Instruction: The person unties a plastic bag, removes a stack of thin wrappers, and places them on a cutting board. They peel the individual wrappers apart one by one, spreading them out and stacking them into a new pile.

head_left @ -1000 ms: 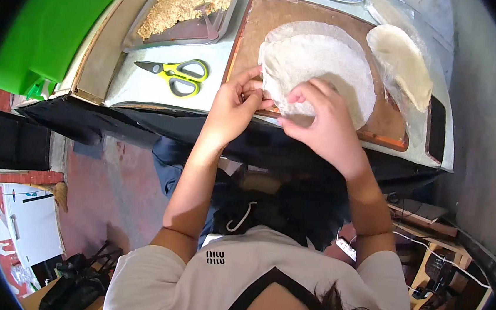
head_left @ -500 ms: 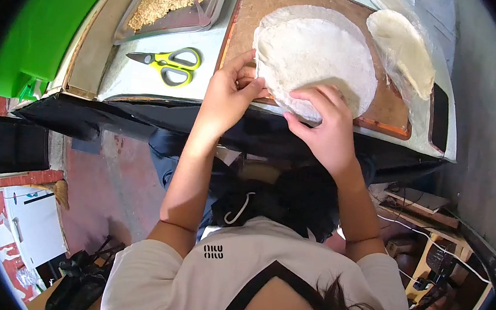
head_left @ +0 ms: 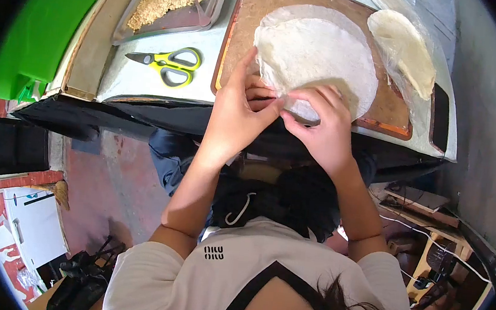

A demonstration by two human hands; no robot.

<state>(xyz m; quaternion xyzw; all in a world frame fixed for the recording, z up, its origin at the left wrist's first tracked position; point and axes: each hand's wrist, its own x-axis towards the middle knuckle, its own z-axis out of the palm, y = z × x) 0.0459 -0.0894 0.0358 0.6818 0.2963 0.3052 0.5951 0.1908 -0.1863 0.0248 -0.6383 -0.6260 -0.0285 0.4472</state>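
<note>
Thin round white wrappers [head_left: 321, 55], at least two overlapping, lie on a brown board [head_left: 242, 13] at the table's front. My left hand [head_left: 243, 104] is at their lower left edge, with thumb and fingers closed on it. Close beside it, my right hand [head_left: 325, 114] pinches the near edge of the top wrapper. Both thumbs almost meet, and the edge there looks gathered and lifted a little. My fingers partly hide the pinched bit.
Yellow-green scissors [head_left: 170, 65] lie left of the board. Behind them is a metal tray [head_left: 209, 24] of chopped tan crumbs. A folded pale wrapper [head_left: 404, 50] rests on plastic at the right, near a dark phone [head_left: 439, 116]. A green container [head_left: 41, 25] stands far left.
My left hand has slid right and slightly down along the wrapper's edge, close to my right hand. My right hand has barely moved. The near left edge now looks more gathered.
</note>
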